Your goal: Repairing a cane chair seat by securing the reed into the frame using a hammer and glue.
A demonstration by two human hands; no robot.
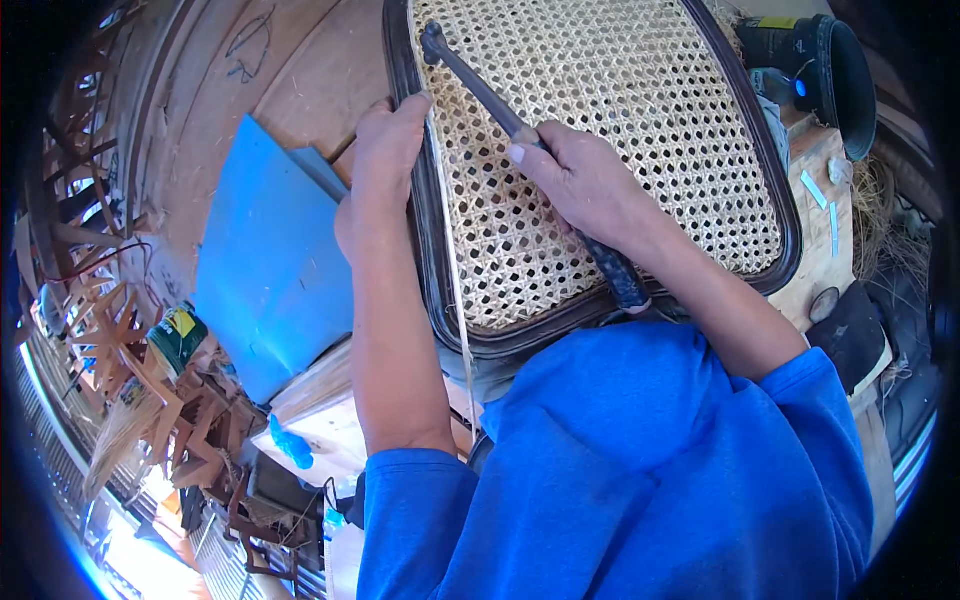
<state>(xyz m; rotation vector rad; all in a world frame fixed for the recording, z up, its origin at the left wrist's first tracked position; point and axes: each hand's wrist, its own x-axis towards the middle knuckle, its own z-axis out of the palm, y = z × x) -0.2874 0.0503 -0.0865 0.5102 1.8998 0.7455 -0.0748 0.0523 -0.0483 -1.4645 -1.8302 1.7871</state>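
A woven cane panel (600,130) in a dark wooden frame (432,262) lies tilted in front of me. Around the frame's left side my left hand (388,140) is closed, its thumb on the inner edge by a pale cane strip (456,285). The strip runs down along that edge, and its loose end hangs past the near rim. My right hand (585,180) grips a dark hammer (480,88) over the panel. The hammer's small head is above the panel's upper left edge, close beyond my left thumb; I cannot tell whether it touches.
A blue sheet (275,260) stands left of the frame. Wooden pieces (190,420) and fibre bundles are piled at far left. On the right are a black bucket (845,90), a wooden bench (825,240) and loose straw (875,215). Wire-rimmed glasses (248,45) lie at upper left.
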